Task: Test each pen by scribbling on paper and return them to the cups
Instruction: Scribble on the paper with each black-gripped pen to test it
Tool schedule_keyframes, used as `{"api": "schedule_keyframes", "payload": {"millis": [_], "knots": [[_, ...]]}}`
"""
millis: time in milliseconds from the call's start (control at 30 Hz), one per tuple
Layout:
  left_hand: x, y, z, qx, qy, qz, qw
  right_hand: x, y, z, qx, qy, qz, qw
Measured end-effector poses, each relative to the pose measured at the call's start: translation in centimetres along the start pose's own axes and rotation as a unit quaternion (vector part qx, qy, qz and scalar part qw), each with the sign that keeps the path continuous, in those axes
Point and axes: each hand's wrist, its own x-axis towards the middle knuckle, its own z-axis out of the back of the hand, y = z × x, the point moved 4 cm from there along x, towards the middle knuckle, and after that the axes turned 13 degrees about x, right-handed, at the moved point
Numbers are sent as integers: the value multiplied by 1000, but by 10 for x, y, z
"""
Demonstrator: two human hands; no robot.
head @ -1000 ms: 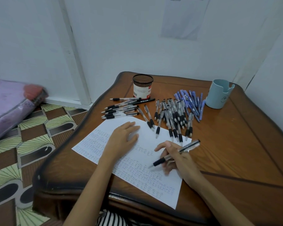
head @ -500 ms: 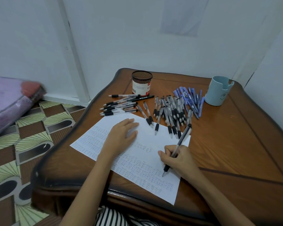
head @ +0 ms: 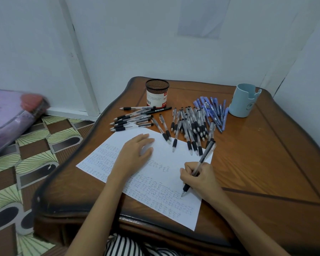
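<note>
Head view (the only view). The right hand (head: 201, 179) gripped one clear pen (head: 205, 154) in a writing hold, fingers and thumb curled round the barrel just above its black grip. The tip was down on the paper (head: 164, 157) at the right end of a row of small marks, and the barrel tilted up and away toward the loose pens. The left hand (head: 135, 154) lay flat on the upper part of the sheet, fingers straight, grasping nothing and pinning the paper to the wooden table (head: 257, 163). The sheet carried many rows of scribbles. The loose stock lay in three lots: a sideways group of black-grip pens (head: 131, 120), a larger heap of the same kind (head: 190, 126) with tips overlapping the sheet's far edge, and a fan of blue pens (head: 212, 111) just beside the blue cup (head: 243, 100). The black mesh cup (head: 157, 93) stood near the sideways group. No pen stood out of either cup. Judgement: the step in hand was the scribble test of the held pen, and returning pens to the cups looked not yet started. The next move would call for lifting the tip, checking for an ink line, then carrying the pen over the heap to a cup without sweeping the loose pens. Which cup suits it could not be told.
</note>
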Motion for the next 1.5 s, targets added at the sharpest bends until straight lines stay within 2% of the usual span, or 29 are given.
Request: {"api": "schedule_keyframes", "payload": {"millis": [900, 1033, 1200, 1500], "knots": [[0, -2, 2, 5, -7, -6, 1000, 0, 4, 1, 4, -3, 11, 1000], [0, -1, 2, 1, -7, -9, 1000, 3, 9, 6, 101, 4, -43, 994], [0, -2, 2, 3, -6, -7, 1000, 4, 15, 7, 113, 9, -120, 986], [1, -1, 1, 2, -4, -5, 1000, 5, 14, 12, 192, -10, -177, 965]]}}
